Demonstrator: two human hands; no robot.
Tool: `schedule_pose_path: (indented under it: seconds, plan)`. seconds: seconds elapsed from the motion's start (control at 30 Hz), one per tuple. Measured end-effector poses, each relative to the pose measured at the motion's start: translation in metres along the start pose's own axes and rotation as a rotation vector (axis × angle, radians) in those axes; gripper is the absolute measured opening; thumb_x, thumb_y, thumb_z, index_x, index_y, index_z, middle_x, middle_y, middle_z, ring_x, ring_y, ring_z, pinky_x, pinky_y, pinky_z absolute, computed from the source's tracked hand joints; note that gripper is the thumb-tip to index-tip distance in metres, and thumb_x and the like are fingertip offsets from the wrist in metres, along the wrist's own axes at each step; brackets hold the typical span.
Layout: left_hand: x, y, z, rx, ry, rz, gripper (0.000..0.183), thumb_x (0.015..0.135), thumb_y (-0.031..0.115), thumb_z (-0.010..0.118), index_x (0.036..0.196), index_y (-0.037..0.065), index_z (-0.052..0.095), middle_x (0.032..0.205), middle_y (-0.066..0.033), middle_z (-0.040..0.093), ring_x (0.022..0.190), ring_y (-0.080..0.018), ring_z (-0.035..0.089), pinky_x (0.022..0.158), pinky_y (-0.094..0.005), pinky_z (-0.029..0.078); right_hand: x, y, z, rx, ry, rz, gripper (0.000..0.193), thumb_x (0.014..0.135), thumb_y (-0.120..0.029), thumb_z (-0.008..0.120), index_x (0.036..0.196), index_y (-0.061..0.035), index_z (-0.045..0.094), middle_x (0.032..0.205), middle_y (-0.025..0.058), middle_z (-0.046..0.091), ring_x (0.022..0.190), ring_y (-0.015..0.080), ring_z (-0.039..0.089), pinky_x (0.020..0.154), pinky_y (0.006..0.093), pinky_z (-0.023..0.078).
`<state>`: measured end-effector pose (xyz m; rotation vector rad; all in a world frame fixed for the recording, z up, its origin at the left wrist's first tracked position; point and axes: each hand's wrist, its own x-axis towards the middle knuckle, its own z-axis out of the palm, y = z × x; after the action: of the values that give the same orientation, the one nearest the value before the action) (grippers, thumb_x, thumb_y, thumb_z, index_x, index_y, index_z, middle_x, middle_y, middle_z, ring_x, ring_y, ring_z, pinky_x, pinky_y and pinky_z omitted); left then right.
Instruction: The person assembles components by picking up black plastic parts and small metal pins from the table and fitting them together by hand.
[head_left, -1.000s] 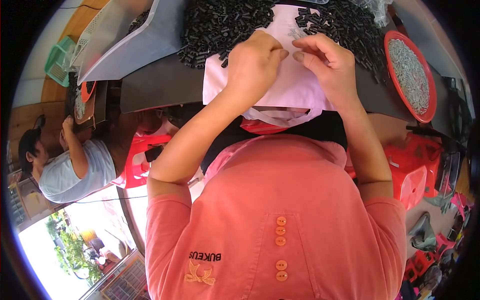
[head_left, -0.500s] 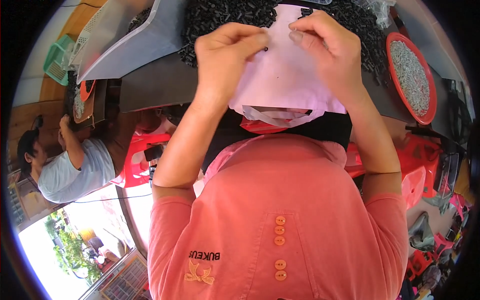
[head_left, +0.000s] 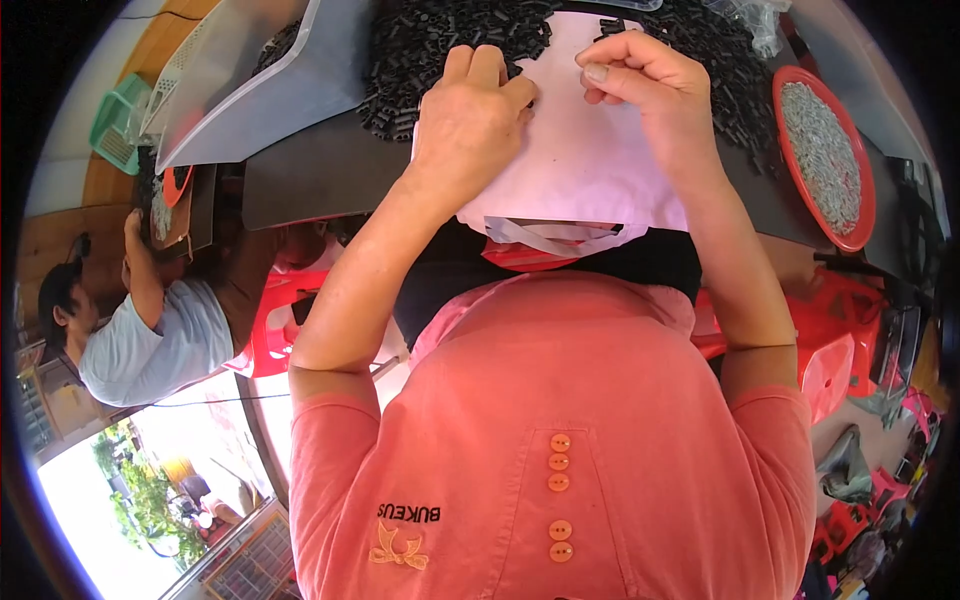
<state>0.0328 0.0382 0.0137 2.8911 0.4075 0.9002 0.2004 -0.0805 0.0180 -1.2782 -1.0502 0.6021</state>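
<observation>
While the L hand (head_left: 470, 125) sits palm-down at the near right side of the left pile of black tubes (head_left: 400, 75), the R hand (head_left: 655, 85) is held up over the right far part of the white cloth (head_left: 575, 160), apart from the L one. Step in hand, my read: L is picking a tube out of the left pile, R waiting w/ its fingertips ready. Next move prob. calls for a clean fingertip grip on one single tube, w/o dragging neighbors along, & R kept steady.

Fingers: L ones bent, index & middle side by side reaching into the pile, thumb on the right side & slightly away; tips mostly hidden, so can't tell if a tube is gripped. R thumb & index tips brought close tog. in a pinch shape, other fingers curled under; can't tell if they meet or hold a small pc.

Tubes: heaped far left next to L hand, plus a right pile of black tubes (head_left: 738, 75) just beyond R hand's right side. Red tray (head_left: 868, 205) w/ small silvery pcs (head_left: 822, 155) stands farther right, well apart from both hands. Grey bin (head_left: 265, 100) is left of the left pile, on the dark table (head_left: 310, 185).
</observation>
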Motion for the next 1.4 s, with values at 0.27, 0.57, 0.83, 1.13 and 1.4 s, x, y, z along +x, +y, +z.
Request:
schedule_pose_path:
  seconds: [0.27,0.57,0.83,1.13,1.4]
  plan:
    - [0.006,0.002,-0.002,-0.089,0.117,0.041,0.014,0.075,0.006,0.07,0.089,0.007,0.069,0.085,-0.0042,0.06,0.081,-0.0208,0.058,0.066,-0.0336,0.049,-0.001,0.003,0.0,0.076,-0.002,0.014,0.011,0.084,-0.006,0.066,0.094,-0.0025,0.07,0.08,0.0019,0.067,0.07,0.0089,0.061,0.065,0.0213,0.046]
    - [0.006,0.03,-0.01,-1.365,-0.102,-0.809,0.013,0.088,0.002,0.064,0.097,-0.006,0.064,0.079,-0.0082,0.066,0.054,-0.0116,0.055,0.045,-0.0222,0.04,-0.005,-0.007,0.002,0.138,-0.124,0.087,0.014,0.086,-0.009,0.066,0.097,-0.0019,0.07,0.082,0.0022,0.067,0.072,0.0095,0.061,0.066,0.0219,0.044]
    - [0.001,0.031,-0.002,-1.559,-0.039,-0.83,0.011,0.085,-0.003,0.064,0.093,-0.009,0.062,0.077,-0.0139,0.066,0.054,-0.0136,0.058,0.04,-0.022,0.041,-0.005,-0.001,0.003,0.067,-0.15,0.133,0.012,0.085,-0.006,0.067,0.096,-0.001,0.07,0.081,0.0029,0.067,0.072,0.0099,0.06,0.067,0.0218,0.046]
    - [-0.006,0.026,0.006,-1.645,-0.007,-0.889,0.009,0.086,-0.003,0.063,0.092,-0.009,0.059,0.077,-0.0158,0.065,0.054,-0.0147,0.059,0.039,-0.0231,0.041,-0.012,0.009,0.012,-0.268,-0.116,-0.249,0.015,0.08,0.0,0.066,0.094,-0.0028,0.07,0.074,0.0052,0.063,0.064,0.0153,0.06,0.061,0.0265,0.048]
    - [-0.012,0.021,0.007,-1.748,0.041,-0.861,0.01,0.087,-0.002,0.061,0.095,-0.007,0.06,0.075,-0.0124,0.064,0.054,-0.0134,0.058,0.04,-0.0227,0.04,-0.013,-0.004,0.017,-0.6,-0.179,-0.531,0.024,0.074,0.001,0.063,0.096,-0.0068,0.068,0.074,0.009,0.058,0.067,0.0273,0.06,0.06,0.0356,0.048]
